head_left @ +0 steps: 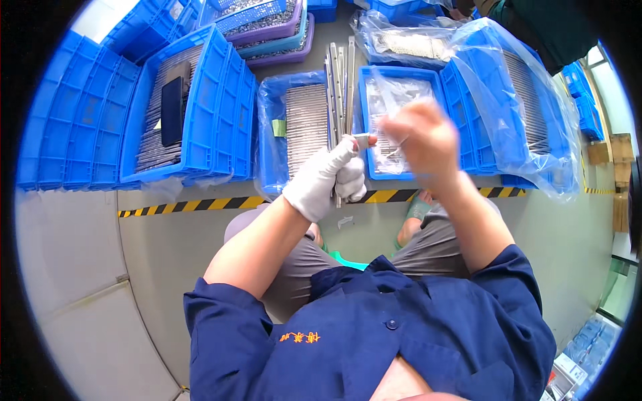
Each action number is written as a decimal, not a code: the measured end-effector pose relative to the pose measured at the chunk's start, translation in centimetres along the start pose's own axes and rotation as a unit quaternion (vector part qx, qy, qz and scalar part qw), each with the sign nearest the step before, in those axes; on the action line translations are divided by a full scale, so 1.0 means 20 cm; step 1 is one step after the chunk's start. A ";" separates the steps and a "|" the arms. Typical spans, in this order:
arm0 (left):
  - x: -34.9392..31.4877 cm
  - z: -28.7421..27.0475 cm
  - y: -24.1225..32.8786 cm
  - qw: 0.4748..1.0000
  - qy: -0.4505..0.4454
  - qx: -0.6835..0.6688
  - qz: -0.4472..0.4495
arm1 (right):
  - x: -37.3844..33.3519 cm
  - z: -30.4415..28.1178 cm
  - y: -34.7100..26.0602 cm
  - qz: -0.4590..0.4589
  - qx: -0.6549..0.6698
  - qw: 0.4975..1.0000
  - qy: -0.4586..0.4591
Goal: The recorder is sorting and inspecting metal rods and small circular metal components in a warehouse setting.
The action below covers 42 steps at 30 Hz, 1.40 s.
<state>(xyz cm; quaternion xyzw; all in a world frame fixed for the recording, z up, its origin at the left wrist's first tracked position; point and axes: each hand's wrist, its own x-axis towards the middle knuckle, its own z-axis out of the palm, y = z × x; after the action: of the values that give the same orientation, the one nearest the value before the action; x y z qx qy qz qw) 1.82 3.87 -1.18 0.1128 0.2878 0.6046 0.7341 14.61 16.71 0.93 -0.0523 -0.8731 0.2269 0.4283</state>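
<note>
My left hand (pixel 328 175), in a white glove with a bare fingertip showing, is closed around a bundle of long, narrow metal rails (pixel 339 93). They stand nearly upright, fanned a little at the top, with small holes along them. A small pale piece (pixel 362 140) sits by the left thumb; what it is I cannot make out. My right hand (pixel 424 137) is bare and raised to the right of the bundle, apart from it. Motion smears its fingers, so their hold is unclear. Beneath the hands are a blue crate (pixel 273 160) of stacked rails and another blue crate (pixel 394 176) lined with plastic.
At the left, a blue crate (pixel 217 100) of metal strips carries a dark phone (pixel 172 112). Purple and teal trays (pixel 281 59) of small metal parts stand behind. Plastic drapes a crate (pixel 478 113) at the right. Striped floor tape (pixel 227 203) runs before the crates. Someone's dark sleeve (pixel 552 30) shows far right.
</note>
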 end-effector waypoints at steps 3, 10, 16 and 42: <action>0.02 0.00 -0.03 0.987 0.149 -0.050 -0.025 | -0.05 0.09 -0.08 -0.058 0.004 0.989 -0.135; 0.03 -0.08 0.02 0.992 0.127 0.014 -0.024 | -0.10 0.16 -0.12 0.046 0.078 0.977 -0.193; 0.05 -0.08 0.02 0.959 0.193 0.209 0.022 | -0.11 0.11 0.06 0.466 0.310 0.822 -0.106; 0.03 0.09 -0.03 0.990 -0.011 -0.071 -0.117 | -0.03 0.08 0.03 0.457 0.586 0.665 -0.072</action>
<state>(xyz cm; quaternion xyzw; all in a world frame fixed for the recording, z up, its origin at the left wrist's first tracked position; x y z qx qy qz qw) 3.36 4.56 -0.21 0.0322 0.2474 0.5320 0.8092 13.72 16.58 -0.61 -0.1662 -0.4544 0.8624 0.1488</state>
